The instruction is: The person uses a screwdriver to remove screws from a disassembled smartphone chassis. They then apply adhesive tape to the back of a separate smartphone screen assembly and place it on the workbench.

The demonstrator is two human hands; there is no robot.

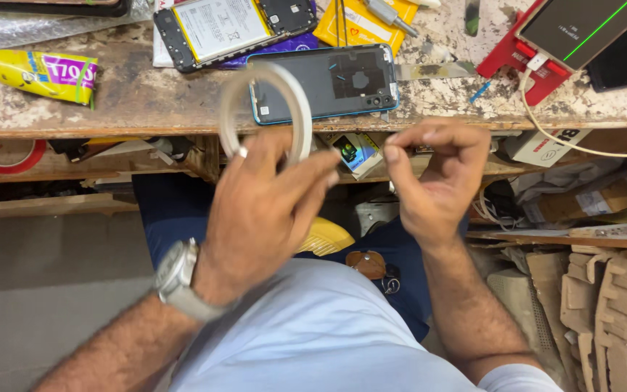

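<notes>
The left hand (pixel 259 210) holds a white tape roll (pixel 266 109) in a closed grip; the right hand (pixel 433 174) pinches its fingertips (pixel 393 151) narrowly beside it, below the surface (pixel 132 101).

- We hold a white tape roll (pixel 266 109) upright in our left hand (pixel 263 210).
- Our right hand (pixel 433 174) pinches near it, fingertips together.
- Behind, a phone back cover (pixel 324 83) lies on the worn workbench (pixel 146 101), beside a yellow glue tube (pixel 45 72).

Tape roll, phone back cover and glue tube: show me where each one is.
tape roll (pixel 295 91), head view, on the white rim's right side
phone back cover (pixel 342 80), head view, on its dark inner face
glue tube (pixel 45 74), head view, on the yellow body
</notes>
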